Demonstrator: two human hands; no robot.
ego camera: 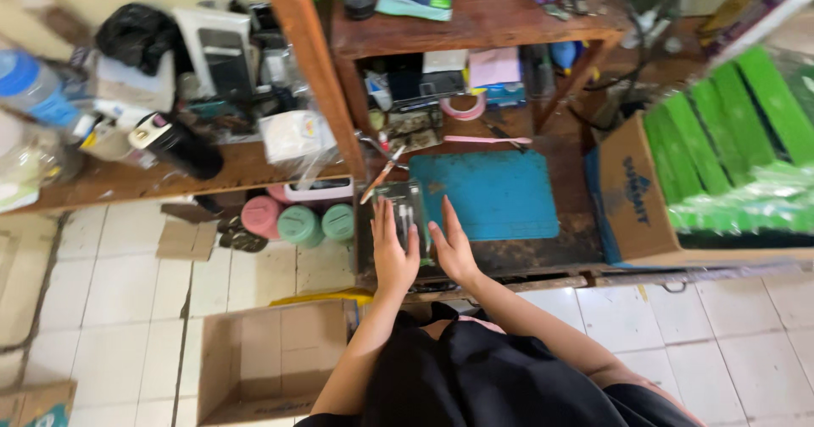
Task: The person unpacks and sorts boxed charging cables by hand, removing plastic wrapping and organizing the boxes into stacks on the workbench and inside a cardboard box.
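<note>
Nearest the camera, an open brown cardboard box [271, 359] sits on the white tiled floor [110, 291], left of the person's black-clothed lap. Both forearms reach forward to the dark wooden tabletop [543, 253]. The left hand [393, 245] lies flat, fingers stretched and close together, on the left half of a dark rectangular plastic package [405, 215] with small pale items showing through its clear front. The right hand [452, 245] presses its open palm against the package's right edge, fingers straight. Neither hand closes around it; the package lies on the tabletop between them, at the left edge of a blue rectangular work mat [496, 194]. Left of the hands, below the tabletop, stand one pink and two green round containers [301, 222]. To the right, a brown cardboard carton [636, 198] holds bright green packs [729, 130]. Beyond the mat lie a pink-handled tool [483, 140] and a roll of pink tape [463, 107]. Farther left, a cluttered wooden shelf [170, 177] carries a black bottle [182, 145].
</note>
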